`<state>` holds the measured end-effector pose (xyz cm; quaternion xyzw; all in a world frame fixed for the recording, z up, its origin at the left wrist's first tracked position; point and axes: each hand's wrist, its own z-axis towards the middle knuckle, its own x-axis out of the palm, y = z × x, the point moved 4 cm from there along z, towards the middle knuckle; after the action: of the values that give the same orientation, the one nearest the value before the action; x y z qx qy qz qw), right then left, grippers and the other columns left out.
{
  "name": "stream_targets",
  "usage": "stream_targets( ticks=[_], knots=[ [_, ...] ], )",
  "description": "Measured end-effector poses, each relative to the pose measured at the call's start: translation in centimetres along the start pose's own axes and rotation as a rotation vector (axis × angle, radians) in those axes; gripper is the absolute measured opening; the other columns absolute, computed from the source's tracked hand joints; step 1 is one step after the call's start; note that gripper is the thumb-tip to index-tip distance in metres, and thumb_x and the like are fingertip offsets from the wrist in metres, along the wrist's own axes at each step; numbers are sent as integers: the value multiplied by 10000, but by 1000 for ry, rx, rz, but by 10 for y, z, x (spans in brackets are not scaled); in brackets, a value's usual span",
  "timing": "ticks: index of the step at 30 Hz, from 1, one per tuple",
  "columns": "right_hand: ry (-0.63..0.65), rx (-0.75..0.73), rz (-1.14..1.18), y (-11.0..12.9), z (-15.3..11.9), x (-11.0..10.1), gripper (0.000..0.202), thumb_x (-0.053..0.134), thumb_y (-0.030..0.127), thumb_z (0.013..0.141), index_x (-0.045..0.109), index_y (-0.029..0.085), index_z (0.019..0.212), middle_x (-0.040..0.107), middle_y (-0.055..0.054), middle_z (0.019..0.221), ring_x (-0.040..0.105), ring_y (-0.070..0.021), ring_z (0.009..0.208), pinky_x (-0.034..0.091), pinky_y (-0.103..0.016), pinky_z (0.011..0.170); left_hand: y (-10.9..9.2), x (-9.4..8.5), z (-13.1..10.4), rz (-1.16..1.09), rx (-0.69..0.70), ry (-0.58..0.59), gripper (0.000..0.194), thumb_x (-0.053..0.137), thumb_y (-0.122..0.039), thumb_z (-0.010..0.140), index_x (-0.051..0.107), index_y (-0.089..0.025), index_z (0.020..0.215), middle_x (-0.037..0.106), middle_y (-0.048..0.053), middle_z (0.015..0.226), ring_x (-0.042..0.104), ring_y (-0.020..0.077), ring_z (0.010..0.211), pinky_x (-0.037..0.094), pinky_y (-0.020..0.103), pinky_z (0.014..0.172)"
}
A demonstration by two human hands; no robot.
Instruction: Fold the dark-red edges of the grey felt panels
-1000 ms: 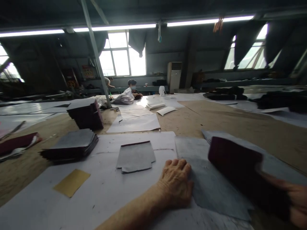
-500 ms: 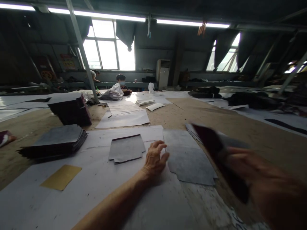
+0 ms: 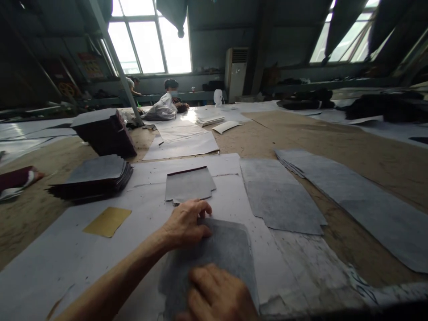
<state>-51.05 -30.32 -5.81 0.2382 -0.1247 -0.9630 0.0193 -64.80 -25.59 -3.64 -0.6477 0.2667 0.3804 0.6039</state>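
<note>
A grey sheet [image 3: 230, 240] lies on white paper close in front of me. My left hand [image 3: 189, 223] touches its upper left edge, thumb and fingers bent round the corner. Over the sheet's lower part is my right hand [image 3: 217, 292], fingers curled, slightly blurred; its fingertips are partly hidden. Just beyond my left hand lies a smaller grey piece [image 3: 190, 183] with a dark folded upper edge. To the right rest a notched grey sheet [image 3: 281, 196] and a long fanned stack of grey sheets [image 3: 354, 196].
At the left are a stack of grey, dark-edged pieces [image 3: 96, 171], a taller dark stack [image 3: 107, 131] and a yellow card [image 3: 107, 221]. Another person's hand with maroon cloth [image 3: 20, 178] shows at the left edge. A masked person [image 3: 172, 91] sits across the table.
My right hand has come in from the right with the dark-backed piece, which now lies grey side up before me. My left hand has shifted left onto its edge. The view has tilted down.
</note>
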Motion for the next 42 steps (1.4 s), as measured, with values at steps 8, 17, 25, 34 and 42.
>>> stream_targets(
  ticks=[8,17,25,34,42],
  knots=[
    [377,145,-342,-87,36,-48,226,556,115,760,630,112,974,628,-111,922,543,-252,869,491,-389,728,-1,7,-10,92,152,-177,211,656,-162,666,689,-274,842,502,31,924,456,208,914,378,385,845],
    [397,6,-380,-91,24,-45,210,478,88,812,671,130,884,624,-105,864,539,-213,795,467,-335,672,0,7,-6,198,616,-165,345,402,-78,834,565,-212,1108,559,41,896,473,152,814,393,326,773],
    [415,-134,-468,-79,25,-46,305,367,60,858,667,100,893,621,-92,763,538,-200,745,459,-336,657,3,9,1,310,799,-5,360,414,-36,798,545,-201,1089,540,35,916,465,156,852,390,322,805],
    [500,-168,-450,-73,24,-49,324,339,33,853,651,57,937,630,-103,792,552,-204,739,487,-352,660,4,9,7,351,891,81,298,362,-91,876,503,-138,1134,518,69,915,423,163,809,433,318,766],
    [577,-223,-485,-76,16,-60,325,346,10,839,630,0,996,642,-140,880,564,-239,823,514,-383,719,2,9,6,454,929,133,285,336,-133,904,481,-103,1147,518,82,923,417,178,813,436,334,737]
  ],
)
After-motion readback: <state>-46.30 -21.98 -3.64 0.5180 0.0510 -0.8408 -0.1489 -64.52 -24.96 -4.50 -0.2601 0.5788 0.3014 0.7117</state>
